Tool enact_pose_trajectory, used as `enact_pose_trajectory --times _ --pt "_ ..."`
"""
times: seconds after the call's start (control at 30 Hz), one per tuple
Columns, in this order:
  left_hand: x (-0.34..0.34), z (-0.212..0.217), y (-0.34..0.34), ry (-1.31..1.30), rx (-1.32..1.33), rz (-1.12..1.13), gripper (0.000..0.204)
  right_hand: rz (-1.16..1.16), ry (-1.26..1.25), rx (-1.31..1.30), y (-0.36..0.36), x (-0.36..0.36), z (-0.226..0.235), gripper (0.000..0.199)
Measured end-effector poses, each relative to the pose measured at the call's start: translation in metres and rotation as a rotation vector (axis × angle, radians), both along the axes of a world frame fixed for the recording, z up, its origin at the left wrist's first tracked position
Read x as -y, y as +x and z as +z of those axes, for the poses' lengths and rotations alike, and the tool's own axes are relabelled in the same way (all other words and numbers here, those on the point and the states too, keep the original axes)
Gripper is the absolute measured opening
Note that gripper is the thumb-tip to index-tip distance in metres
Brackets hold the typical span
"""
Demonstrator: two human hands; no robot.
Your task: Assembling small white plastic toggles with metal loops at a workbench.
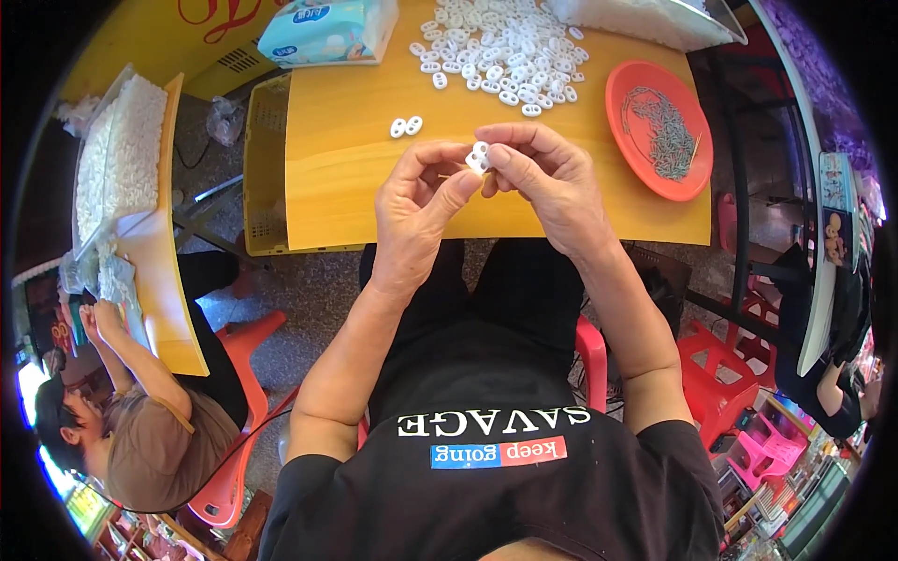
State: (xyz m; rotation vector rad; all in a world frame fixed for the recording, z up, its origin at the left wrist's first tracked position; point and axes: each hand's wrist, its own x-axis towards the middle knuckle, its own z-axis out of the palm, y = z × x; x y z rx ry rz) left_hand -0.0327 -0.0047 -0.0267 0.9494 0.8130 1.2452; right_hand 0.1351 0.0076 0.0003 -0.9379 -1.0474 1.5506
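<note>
Above the near part of the yellow table, both my hands meet at a small white plastic piece with round holes. It may be two pieces put together; I cannot tell. My left hand pinches it from the left with thumb and fingers. From the other side my right hand grips it, thumb against its edge. Two white oval two-hole pieces lie side by side just beyond my left hand. Farther back spreads a heap of the same white pieces.
A red round plate at the right holds many thin grey metal pins or screws. A tissue pack stands at the back left, a tray of white pieces at the back right. Another person works at a table on the left.
</note>
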Motion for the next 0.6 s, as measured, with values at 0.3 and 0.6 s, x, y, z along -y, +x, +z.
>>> enact_pose_trajectory --times 0.3,0.6 --pt "0.004 0.0 0.006 0.213 0.03 -0.158 0.045 0.09 -0.141 -0.191 -0.007 0.008 0.011 0.064" --pt "0.007 -0.001 0.009 0.148 0.284 -0.115 0.023 0.016 -0.114 -0.22 -0.025 0.016 0.008 0.072"
